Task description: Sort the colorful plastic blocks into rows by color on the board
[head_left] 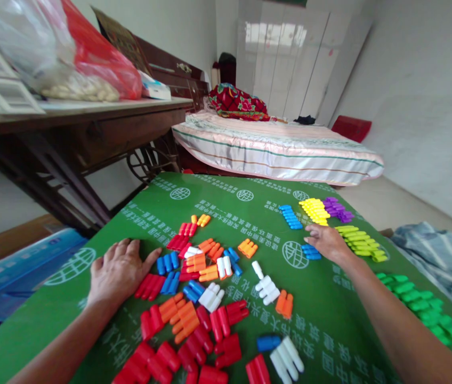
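My left hand (116, 269) lies flat on the green board (226, 208), fingers stretched out, beside blue finger-shaped plastic pieces (168, 262) and a red joined set (150, 287). At the right, my right hand (324, 240) is closed, fingertips curled down at a small set of blue plastic pieces (311, 252); its fingers partly hide how they grip it. Just beyond it lies a row of blue pieces (290, 217). Yellow (314, 211), purple (338, 209), lime (362, 242) and green pieces (426, 306) are grouped by colour along the right side.
Red (198, 344), orange (186, 320) and white pieces (267, 289) lie mixed over the middle and front. A wooden table (130, 109) with plastic bags (102, 58) stands at left. Behind is a bed (277, 144); cloth (442, 261) lies at right.
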A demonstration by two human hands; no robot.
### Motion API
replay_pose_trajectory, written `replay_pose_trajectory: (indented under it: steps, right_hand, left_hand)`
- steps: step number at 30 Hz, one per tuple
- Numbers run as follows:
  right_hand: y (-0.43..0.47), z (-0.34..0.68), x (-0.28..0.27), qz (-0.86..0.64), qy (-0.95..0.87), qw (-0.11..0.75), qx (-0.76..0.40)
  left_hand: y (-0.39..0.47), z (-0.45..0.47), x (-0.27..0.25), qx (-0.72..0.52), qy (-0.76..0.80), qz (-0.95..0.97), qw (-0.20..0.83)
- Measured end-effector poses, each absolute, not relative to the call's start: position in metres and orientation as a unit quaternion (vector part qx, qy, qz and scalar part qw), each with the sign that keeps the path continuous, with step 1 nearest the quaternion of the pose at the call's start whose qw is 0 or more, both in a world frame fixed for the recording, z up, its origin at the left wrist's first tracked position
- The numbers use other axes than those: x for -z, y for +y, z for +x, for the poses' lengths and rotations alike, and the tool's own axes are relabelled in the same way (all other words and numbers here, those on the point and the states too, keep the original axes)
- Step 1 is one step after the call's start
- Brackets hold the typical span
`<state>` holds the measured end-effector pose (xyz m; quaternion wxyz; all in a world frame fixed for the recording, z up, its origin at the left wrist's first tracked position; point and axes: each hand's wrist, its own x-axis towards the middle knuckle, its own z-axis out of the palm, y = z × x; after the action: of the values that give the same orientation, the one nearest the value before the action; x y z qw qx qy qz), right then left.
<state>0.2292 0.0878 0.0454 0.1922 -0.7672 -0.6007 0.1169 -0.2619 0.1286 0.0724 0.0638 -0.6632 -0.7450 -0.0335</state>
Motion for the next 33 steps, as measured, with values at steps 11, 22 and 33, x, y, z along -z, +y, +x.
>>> replay_pose_trajectory:
  steps: [11, 22, 33]
  right_hand:
    - [0.040, 0.227, -0.047, -0.713, -0.665, 0.167, -0.147]
    - [0.049, 0.228, -0.057, -0.699, -0.694, 0.111, -0.130]
    - [0.045, 0.232, -0.045, -0.706, -0.683, 0.148, -0.115]
  left_hand:
    - [0.126, -0.259, -0.079, 0.037, -0.747, -0.662, 0.056]
    - [0.127, -0.262, -0.074, 0.045, -0.745, -0.663, 0.063]
    - [0.126, -0.263, -0.071, 0.066, -0.732, -0.674, 0.077]
